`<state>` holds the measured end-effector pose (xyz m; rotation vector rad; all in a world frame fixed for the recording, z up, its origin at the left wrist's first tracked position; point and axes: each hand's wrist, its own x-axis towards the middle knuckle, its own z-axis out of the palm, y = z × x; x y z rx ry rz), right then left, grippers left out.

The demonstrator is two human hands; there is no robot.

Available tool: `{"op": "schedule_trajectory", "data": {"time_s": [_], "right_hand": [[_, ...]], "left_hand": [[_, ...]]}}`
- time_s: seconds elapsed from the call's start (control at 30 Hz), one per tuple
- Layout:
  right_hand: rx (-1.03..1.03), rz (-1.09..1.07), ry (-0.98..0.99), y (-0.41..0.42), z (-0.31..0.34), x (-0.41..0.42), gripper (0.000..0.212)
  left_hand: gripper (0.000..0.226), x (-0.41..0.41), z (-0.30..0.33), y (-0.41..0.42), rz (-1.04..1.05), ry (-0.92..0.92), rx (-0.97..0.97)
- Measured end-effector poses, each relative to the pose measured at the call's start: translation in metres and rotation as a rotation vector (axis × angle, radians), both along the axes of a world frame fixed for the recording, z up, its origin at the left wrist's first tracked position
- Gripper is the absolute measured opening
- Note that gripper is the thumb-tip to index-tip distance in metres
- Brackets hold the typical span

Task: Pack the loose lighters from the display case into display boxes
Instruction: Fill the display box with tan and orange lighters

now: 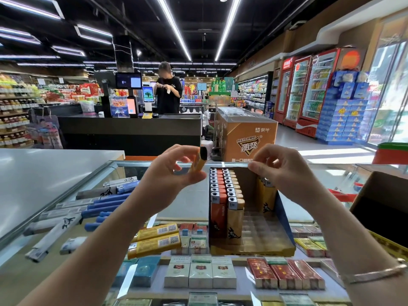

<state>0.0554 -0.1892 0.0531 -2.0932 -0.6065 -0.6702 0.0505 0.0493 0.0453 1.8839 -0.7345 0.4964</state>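
One yellow lighter [198, 162] is pinched in the left hand [174, 171] between thumb and curled fingers, held in the air just left of the display box [249, 217]. Its long axis is tilted, the black cap up and to the right, the body slanting down toward the palm. The right hand [284, 171] is raised beside it, fingers curled, thumb and forefinger pinching the far top edge of the box. Both forearms rise from the bottom corners and the wrists bend inward; a bracelet [371, 273] sits on the right forearm.

The box stands on the glass counter [189, 202] below and between the hands, open toward the person. Inside, two rows of lighters [226, 191] stand upright against its left side, caps up: one orange row, one yellow, about ten each. A few more yellow ones [266, 195] stand at the back right under the right hand; their number is hard to tell. The remaining tray slots hold nothing.

Under the glass, below the left forearm, lie two yellow cartons [157, 237], with many cigarette packs [199, 274] nearer the person
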Motion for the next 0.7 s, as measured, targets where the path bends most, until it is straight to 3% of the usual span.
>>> {"op": "schedule_trajectory", "data": {"time_s": [0.13, 0.23, 0.57, 0.7], "right_hand": [[0.028, 0.164, 0.026, 0.019, 0.0, -0.009, 0.019], [0.054, 0.225, 0.084, 0.025, -0.001, -0.012, 0.036], [0.358, 0.473, 0.227, 0.03, 0.0, -0.018, 0.026], [0.586, 0.463, 0.186, 0.017, 0.008, -0.017, 0.021]], "left_hand": [[0.034, -0.005, 0.003, -0.005, -0.139, 0.1, -0.311], [0.042, -0.003, -0.002, -0.007, -0.147, 0.179, -0.371], [0.036, -0.003, -0.01, -0.015, -0.192, 0.146, -0.301], [0.051, 0.002, -0.017, -0.016, -0.157, 0.166, -0.058]]}}
